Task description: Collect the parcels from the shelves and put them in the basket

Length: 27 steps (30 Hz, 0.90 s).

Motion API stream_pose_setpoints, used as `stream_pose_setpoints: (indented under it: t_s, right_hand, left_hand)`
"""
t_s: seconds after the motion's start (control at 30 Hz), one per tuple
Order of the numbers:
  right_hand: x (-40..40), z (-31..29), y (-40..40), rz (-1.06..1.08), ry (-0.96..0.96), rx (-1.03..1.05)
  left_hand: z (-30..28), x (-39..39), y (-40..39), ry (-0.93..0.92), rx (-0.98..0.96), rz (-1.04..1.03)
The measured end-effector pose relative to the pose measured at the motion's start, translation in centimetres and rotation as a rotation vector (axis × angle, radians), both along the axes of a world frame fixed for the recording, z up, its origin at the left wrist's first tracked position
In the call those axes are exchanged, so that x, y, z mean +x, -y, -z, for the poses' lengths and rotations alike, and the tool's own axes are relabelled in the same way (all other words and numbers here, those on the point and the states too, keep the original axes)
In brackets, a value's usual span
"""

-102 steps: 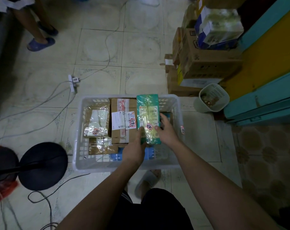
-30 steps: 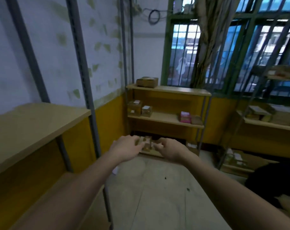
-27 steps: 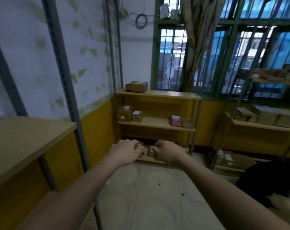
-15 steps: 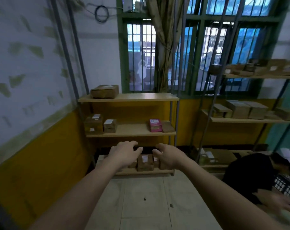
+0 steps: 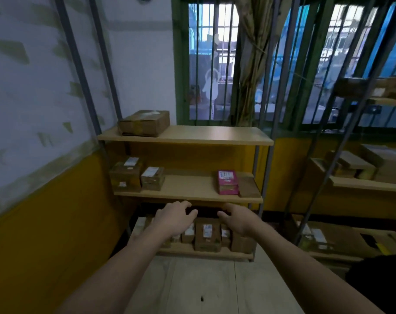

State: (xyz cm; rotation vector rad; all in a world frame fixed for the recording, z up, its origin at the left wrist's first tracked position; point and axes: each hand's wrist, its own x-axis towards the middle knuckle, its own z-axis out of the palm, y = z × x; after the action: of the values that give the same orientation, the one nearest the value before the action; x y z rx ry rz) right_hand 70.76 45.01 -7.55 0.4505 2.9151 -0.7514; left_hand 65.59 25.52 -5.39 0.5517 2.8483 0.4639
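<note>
A wooden shelf unit (image 5: 185, 135) stands against the yellow wall ahead. Its top board bears one brown taped box (image 5: 143, 123). The middle board holds two brown labelled boxes (image 5: 135, 176) at the left, plus a pink parcel (image 5: 227, 181) and a flat brown parcel (image 5: 248, 186) at the right. Several small cardboard parcels (image 5: 207, 233) line the bottom board. My left hand (image 5: 174, 219) and my right hand (image 5: 237, 219) are stretched out side by side in front of the bottom board, fingers relaxed, holding nothing. The basket is out of view.
A second shelf rack (image 5: 360, 182) with more brown boxes stands to the right, under the barred window (image 5: 215, 64). Grey metal uprights (image 5: 81, 71) rise at the left along the white wall. A person in dark clothing (image 5: 382, 284) sits low at the right edge. Tiled floor (image 5: 199, 286) lies below.
Earlier both hands set a green parcel into the white basket. Since then the view has swung to the shelves and come closer; my empty hands have stayed stretched out in front.
</note>
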Motion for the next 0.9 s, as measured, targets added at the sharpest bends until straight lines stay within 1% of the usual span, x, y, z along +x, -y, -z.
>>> stream_pose_setpoints:
  t_s: [0.13, 0.27, 0.43, 0.5, 0.57, 0.67, 0.8, 0.9]
  right_hand:
    - [-7.0, 2.3, -2.6, 0.016, 0.048, -0.006]
    - [-14.0, 5.5, -5.9, 0.060, 0.092, -0.040]
    - [-18.8, 8.0, -9.7, 0.052, 0.194, -0.064]
    - [-20.3, 9.0, -11.7, 0.094, 0.223, -0.098]
    - [-22.0, 10.3, -13.9, 0.123, 0.243, -0.157]
    - [-25.5, 12.4, -18.0, 0.185, 0.220, -0.249]
    - [-30.9, 17.4, -24.9, 0.214, 0.127, -0.364]
    - [-34.3, 20.1, -29.3, 0.292, 0.127, -0.454]
  left_hand:
    - [2.7, -7.3, -2.9, 0.041, -0.017, -0.001]
    - [7.1, -15.1, -6.6, 0.067, -0.054, 0.052]
    - [12.6, -22.2, -11.3, 0.209, 0.028, 0.115]
    - [14.4, -24.9, -13.4, 0.268, 0.061, 0.109]
    - [15.9, -27.5, -15.6, 0.340, 0.111, 0.086]
    - [17.3, -31.5, -19.5, 0.417, 0.211, 0.044]
    - [20.6, -36.3, -25.3, 0.504, 0.376, -0.133]
    - [23.5, -39.0, -29.8, 0.577, 0.465, -0.267]
